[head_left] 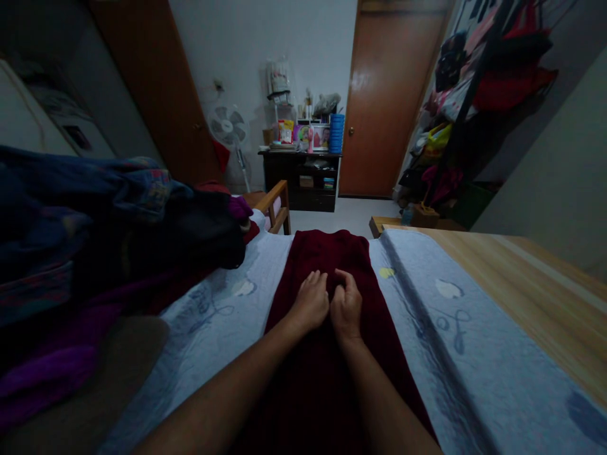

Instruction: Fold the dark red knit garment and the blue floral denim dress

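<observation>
A dark red garment point(334, 249) lies lengthwise on the light blue patterned bed cover point(450, 316), its far end near the bed's far edge. My left hand point(313, 298) rests on the middle of the garment with its fingers curled. Just to its right is my right hand point(346, 304), also curled, with the thumb and index finger at the top. The two hands are close together. Whether cloth is pinched in the fingers of either hand is too dark to make out.
A pile of dark, denim and purple clothes point(190, 227) covers the bed's left side. Bare wooden board point(531, 272) runs along the right. Beyond stand a wooden chair point(281, 205), a fan point(229, 126), a black cabinet point(298, 180) and hanging bags point(502, 88).
</observation>
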`<state>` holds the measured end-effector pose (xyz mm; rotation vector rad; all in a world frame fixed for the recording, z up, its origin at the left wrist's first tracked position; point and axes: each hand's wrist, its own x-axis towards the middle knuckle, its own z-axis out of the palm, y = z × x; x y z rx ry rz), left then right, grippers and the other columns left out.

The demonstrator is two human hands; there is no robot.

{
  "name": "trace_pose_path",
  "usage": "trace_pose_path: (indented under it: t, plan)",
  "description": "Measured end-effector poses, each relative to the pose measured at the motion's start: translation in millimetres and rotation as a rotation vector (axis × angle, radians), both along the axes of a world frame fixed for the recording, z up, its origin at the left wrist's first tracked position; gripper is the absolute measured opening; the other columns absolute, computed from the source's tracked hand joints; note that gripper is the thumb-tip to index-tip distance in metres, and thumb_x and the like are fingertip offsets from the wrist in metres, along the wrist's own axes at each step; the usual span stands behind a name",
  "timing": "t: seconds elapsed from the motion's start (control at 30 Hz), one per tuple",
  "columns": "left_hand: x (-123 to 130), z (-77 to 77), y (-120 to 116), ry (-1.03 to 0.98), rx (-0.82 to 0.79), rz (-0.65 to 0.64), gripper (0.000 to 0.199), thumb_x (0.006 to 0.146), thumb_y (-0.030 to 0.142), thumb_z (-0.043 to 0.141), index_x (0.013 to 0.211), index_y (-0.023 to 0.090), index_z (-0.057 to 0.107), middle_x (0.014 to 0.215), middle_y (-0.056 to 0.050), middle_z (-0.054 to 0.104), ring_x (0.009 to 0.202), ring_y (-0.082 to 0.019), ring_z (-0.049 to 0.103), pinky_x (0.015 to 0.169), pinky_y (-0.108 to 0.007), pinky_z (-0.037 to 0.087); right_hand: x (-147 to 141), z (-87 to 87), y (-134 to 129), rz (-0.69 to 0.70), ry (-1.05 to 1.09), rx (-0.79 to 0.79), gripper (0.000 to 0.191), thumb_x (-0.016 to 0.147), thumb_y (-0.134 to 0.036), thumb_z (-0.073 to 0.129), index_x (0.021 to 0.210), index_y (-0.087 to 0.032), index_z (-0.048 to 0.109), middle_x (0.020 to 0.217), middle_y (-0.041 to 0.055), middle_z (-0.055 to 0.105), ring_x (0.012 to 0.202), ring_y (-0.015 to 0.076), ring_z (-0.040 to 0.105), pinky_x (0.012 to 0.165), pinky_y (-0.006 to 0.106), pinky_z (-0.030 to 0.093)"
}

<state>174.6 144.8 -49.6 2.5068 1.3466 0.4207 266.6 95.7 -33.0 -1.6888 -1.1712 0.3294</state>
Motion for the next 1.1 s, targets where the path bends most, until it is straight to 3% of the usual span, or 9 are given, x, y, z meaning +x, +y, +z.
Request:
trace_pose_path:
  t: [0.07,0.17,0.37,0.47,0.57,0.8,0.97,1.03,1.1]
  plan:
    - [3,-8.1,-10,0.049,0.027,0.02,0.056,0.093,0.028,0.033,0.145,0.008,0.038,0.154,-0.016,0.032,0.145,-0.026,0.023,0.119,-0.043,0.022,11,1.4,2,0.024,-0.014,0.007,0.05,0.085,-0.015,0.026,0.123,-0.009,0.059,0.12,0.0117,0.066,0.111,0.0178,0.059,0.098,0.027,0.041]
    - [4,-16.6,-15,0.068,0.082,0.003,0.06,0.096,0.04,0.031,0.148,0.012,0.034,0.156,-0.015,0.028,0.147,-0.028,0.019,0.119,-0.048,0.018,27,2.1,9,0.124,-0.188,-0.13,0.045,0.09,-0.018,0.029,0.121,-0.009,0.06,0.12,0.0126,0.066,0.111,0.018,0.06,0.1,0.028,0.039]
    - [2,-19.9,-19,0.113,0.165,-0.005,0.062,0.094,0.049,0.035,0.147,0.017,0.036,0.154,-0.014,0.034,0.145,-0.028,0.023,0.118,-0.05,0.017,56,-7.5,29,0.388,-0.592,-0.481,0.05,0.099,-0.043,0.028,0.132,-0.016,0.056,0.142,0.0133,0.051,0.136,0.0261,0.04,0.111,0.045,0.024]
    - [2,-18.5,-21,0.143,0.174,0.003,0.061,0.094,0.052,0.037,0.146,0.022,0.038,0.154,-0.013,0.035,0.144,-0.029,0.024,0.117,-0.053,0.017,75,-16.2,40,0.495,-0.672,-0.496,0.057,0.099,-0.049,0.025,0.143,-0.017,0.045,0.153,0.0099,0.037,0.144,0.0258,0.024,0.116,0.049,0.014]
    - [2,-18.2,-21,0.142,0.158,0.004,0.062,0.093,0.057,0.037,0.148,0.029,0.034,0.154,-0.012,0.034,0.144,-0.03,0.024,0.116,-0.055,0.016,94,-23.1,55,0.537,-0.724,-0.463,0.061,0.099,-0.053,0.023,0.145,-0.018,0.042,0.155,0.0077,0.033,0.146,0.0252,0.02,0.117,0.049,0.012]
    - [1,-19.4,-20,0.119,0.135,-0.011,0.071,0.088,0.07,0.035,0.148,0.033,0.033,0.154,-0.014,0.033,0.145,-0.032,0.023,0.114,-0.057,0.015,115,-31.4,90,0.534,-0.832,-0.293,0.06,0.098,-0.05,0.032,0.14,-0.009,0.048,0.151,0.0156,0.039,0.143,0.0264,0.028,0.116,0.04,0.022]
    - [0,-17.6,-20,0.126,0.12,-0.016,0.071,0.088,0.07,0.035,0.148,0.033,0.032,0.155,-0.015,0.032,0.145,-0.032,0.021,0.115,-0.057,0.014,118,-30.3,104,0.478,-0.892,-0.147,0.045,0.096,-0.036,0.04,0.133,-0.012,0.054,0.146,0.0143,0.046,0.141,0.0254,0.032,0.113,0.041,0.026]
    - [1,-17.7,-20,0.127,0.114,-0.014,0.071,0.088,0.07,0.035,0.149,0.034,0.032,0.155,-0.014,0.032,0.145,-0.032,0.021,0.115,-0.056,0.014,118,-25.2,107,0.345,-0.89,-0.052,0.042,0.094,-0.029,0.044,0.132,-0.014,0.053,0.147,0.0139,0.045,0.139,0.0265,0.033,0.113,0.042,0.026]
    - [1,-18.3,-19,0.126,0.113,-0.008,0.071,0.087,0.07,0.035,0.149,0.034,0.032,0.154,-0.014,0.033,0.145,-0.032,0.021,0.115,-0.057,0.014,118,-18.0,110,0.079,-0.809,-0.001,0.046,0.09,-0.03,0.049,0.133,-0.013,0.049,0.145,0.0164,0.045,0.134,0.0302,0.036,0.11,0.045,0.028]
